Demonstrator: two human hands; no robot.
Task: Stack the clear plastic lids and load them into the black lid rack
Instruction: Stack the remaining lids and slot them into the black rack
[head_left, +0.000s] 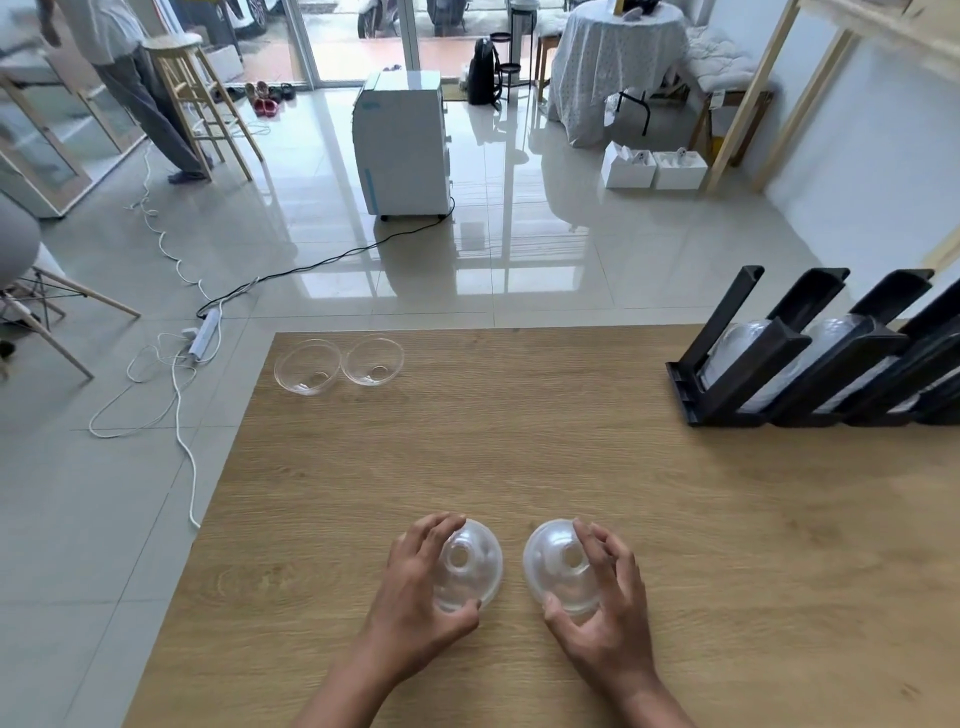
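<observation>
Nearest, at about 6 o'clock, two forearms reach onto the wooden surface. The left hand curls over a clear domed lid that sits dome-up with a round hole at its top; the fingers arch over its far left edge and the thumb presses its near rim, so the hand grips that lid. Just to its right, apart from it by a narrow strip of wood, a second domed lid of the same kind sits dome-up, and the right hand grips it in mirror fashion, fingers over the far right side and thumb at the near rim.

Farther off, toward 11 o'clock near the far left corner of the surface, two more clear lids rest the other way up, like shallow bowls: the left bowl-up lid and the right bowl-up lid sit side by side, touching or nearly so.

At about 2 o'clock, on the far right edge of the surface, stands the black rack, its slanted channels leaning back. Clear lids already lie stacked in at least two of its channels.

Beyond the surface, at 12 o'clock, a white wheeled unit stands on the glossy tiled floor, with cables trailing toward 10 o'clock. A wooden stool stands at 11 o'clock beside a standing person's legs.
</observation>
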